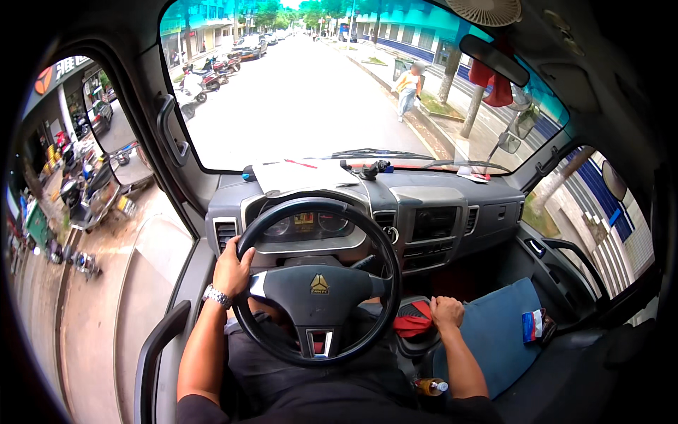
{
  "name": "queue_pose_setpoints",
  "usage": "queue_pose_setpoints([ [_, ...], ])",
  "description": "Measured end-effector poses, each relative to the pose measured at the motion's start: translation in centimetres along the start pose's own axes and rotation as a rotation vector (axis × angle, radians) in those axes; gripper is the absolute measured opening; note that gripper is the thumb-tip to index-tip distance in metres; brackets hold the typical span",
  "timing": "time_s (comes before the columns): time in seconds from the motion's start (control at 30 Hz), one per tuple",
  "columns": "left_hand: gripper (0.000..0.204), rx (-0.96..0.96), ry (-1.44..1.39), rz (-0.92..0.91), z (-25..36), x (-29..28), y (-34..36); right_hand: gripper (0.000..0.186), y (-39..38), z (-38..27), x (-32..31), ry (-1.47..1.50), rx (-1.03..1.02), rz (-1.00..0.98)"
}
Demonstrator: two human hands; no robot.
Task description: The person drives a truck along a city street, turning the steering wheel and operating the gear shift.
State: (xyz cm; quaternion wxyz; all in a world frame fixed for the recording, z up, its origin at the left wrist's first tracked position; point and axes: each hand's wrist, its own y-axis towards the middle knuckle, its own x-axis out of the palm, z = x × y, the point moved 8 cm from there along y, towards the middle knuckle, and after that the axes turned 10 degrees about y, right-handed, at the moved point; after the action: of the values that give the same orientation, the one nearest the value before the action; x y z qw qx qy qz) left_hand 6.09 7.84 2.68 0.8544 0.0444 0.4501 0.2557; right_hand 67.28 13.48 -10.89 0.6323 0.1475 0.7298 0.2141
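Centre of the frame, the round black steering wheel has a dark hub, silvery trim and a gold triangular emblem; the left hand grips its left rim. Lower right of centre, the right hand is curled closed, its contents hidden.

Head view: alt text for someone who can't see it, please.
The left grip holds the left rim of a black steering wheel; the right grip is closed beside a red cloth, contents hidden. On the street beyond the dashboard, a person is toward the right.
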Motion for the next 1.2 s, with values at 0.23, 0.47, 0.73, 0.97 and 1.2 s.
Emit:
queue_pose_setpoints([
  [0.23, 0.051, 0.063, 0.109, -0.008, 1.0, 0.2, 2.1, 0.031, 0.4, -0.6, -0.4, 0.078, -0.037, 0.031],
  [0.47, 0.050, 0.162, 0.219, -0.027, 4.2, 0.3, 4.7, 0.032, -0.1, -0.1, -0.2, 0.126, -0.047, 0.094],
  [0.73, 0.054, 0.167, 0.256, -0.045, 3.7, 0.2, 5.5, 0.032, 0.1, -1.2, 0.1, 0.117, -0.072, 0.135],
  [0.97, 0.055, 0.124, 0.184, -0.085, 4.3, 0.6, 5.2, 0.031, 0.3, 0.0, -0.2, 0.029, -0.025, 0.014],
  [1.2, 0.055, 0.079, 0.270, -0.097, 4.4, -0.1, 5.0, 0.032, 0.3, -1.0, -1.1, 0.035, 0.007, 0.004],
])
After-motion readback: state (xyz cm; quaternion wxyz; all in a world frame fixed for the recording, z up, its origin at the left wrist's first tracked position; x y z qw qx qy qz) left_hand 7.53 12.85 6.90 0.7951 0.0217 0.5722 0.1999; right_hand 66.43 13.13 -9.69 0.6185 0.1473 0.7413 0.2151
